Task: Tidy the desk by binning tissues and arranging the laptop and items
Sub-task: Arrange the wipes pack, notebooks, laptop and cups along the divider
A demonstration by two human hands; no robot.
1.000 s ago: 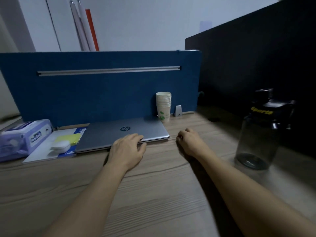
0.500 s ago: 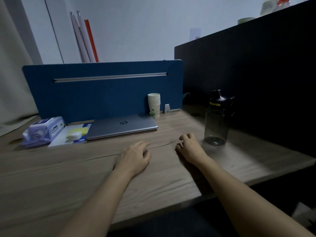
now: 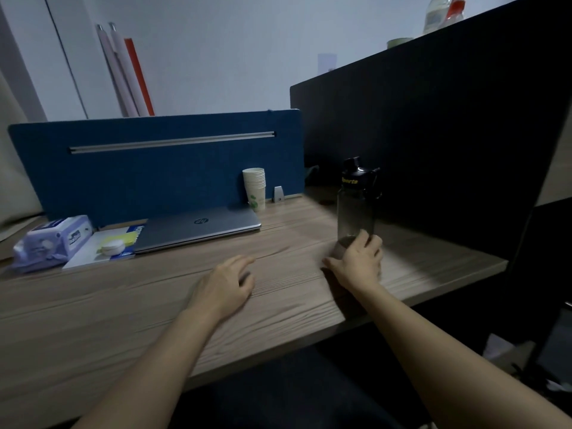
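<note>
Right hand reached the clear dark-capped plastic bottle at two o'clock, its grip not visibly closed, left hand flat and released, closed grey laptop already parked at twelve on the wooden tabletop.

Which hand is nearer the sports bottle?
Right. The right hand is at the base of the sports bottle; the left hand rests on the desk, further left.

Colours on the desk

Brown wood-grain desk, blue divider, silver laptop, purple tissue pack, white cups with green print.
</note>
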